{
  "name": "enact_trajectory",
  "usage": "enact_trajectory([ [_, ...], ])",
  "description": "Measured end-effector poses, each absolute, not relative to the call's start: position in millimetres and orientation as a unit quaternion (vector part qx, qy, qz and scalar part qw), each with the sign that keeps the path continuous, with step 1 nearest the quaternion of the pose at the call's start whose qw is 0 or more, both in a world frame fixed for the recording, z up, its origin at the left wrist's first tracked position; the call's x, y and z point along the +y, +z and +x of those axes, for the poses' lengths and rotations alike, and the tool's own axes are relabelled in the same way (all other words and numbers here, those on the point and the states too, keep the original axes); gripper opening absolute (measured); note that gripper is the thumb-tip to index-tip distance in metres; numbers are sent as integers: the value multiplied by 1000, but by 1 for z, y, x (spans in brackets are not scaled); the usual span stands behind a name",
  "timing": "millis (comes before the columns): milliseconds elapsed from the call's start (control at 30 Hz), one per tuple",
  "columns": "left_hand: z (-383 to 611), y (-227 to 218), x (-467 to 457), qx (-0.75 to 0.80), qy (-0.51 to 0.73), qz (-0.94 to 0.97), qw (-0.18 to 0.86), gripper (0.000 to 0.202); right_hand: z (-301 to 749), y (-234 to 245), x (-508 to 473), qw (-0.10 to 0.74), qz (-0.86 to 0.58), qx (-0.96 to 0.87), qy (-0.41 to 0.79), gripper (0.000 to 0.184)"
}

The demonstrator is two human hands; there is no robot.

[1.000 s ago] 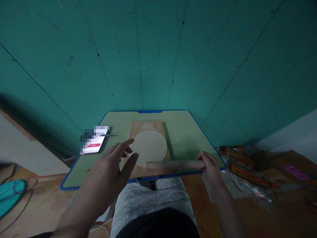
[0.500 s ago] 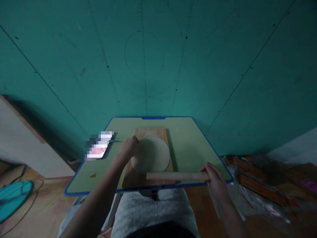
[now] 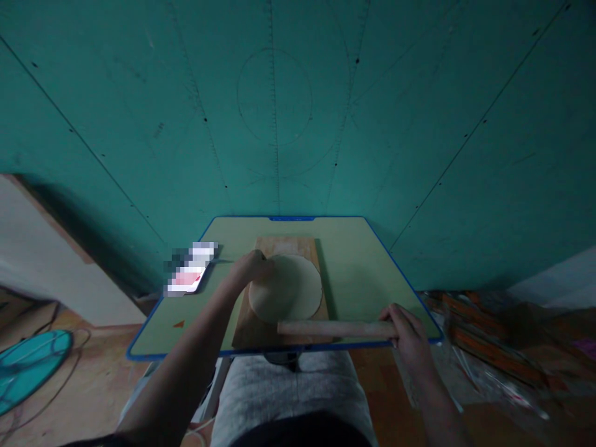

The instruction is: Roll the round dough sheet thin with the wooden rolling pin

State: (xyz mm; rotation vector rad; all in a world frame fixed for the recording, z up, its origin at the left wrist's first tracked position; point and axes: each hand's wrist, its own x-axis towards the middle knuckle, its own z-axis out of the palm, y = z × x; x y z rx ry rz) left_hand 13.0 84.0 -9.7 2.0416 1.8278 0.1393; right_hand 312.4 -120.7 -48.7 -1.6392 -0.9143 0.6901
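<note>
A round, thinly rolled sheet of dough lies on a wooden cutting board. At its upper left edge is my left hand, fingers curled closed on the rim of the dough; the fingertips are partly hidden. My right hand grips the right end of a wooden rolling pin. The pin lies crosswise over the near part of the board, just below the dough, its left end above the wood.
The board rests on a small pale-green table with a blue rim. A phone, partly pixelated, sits at the table's left. A green wall stands behind. Clutter covers the floor at right; a teal round object is at left.
My left hand has shifted slightly inward over the dough's edge. The right hand and rolling pin stay nearly in place; the whole view has tilted a little.
</note>
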Motion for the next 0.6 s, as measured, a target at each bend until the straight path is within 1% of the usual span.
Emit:
enact_trajectory([
  [133, 17, -10, 83, 613, 119, 749, 220, 19, 330, -45, -108, 505, -704, -399, 299, 51],
  [367, 6, 11, 77, 511, 261, 773, 270, 28, 377, -39, -60, 385, -723, -475, 321, 39],
  [433, 2, 20, 79, 497, 281, 772, 280, 33, 382, -38, -45, 343, -720, -526, 296, 36],
  [500, -1, 31, 83, 488, 291, 771, 287, 39, 382, -37, -31, 299, -711, -588, 245, 33],
  [600, -6, 49, 87, 473, 298, 776, 294, 42, 380, -40, -11, 262, -706, -630, 188, 28],
])
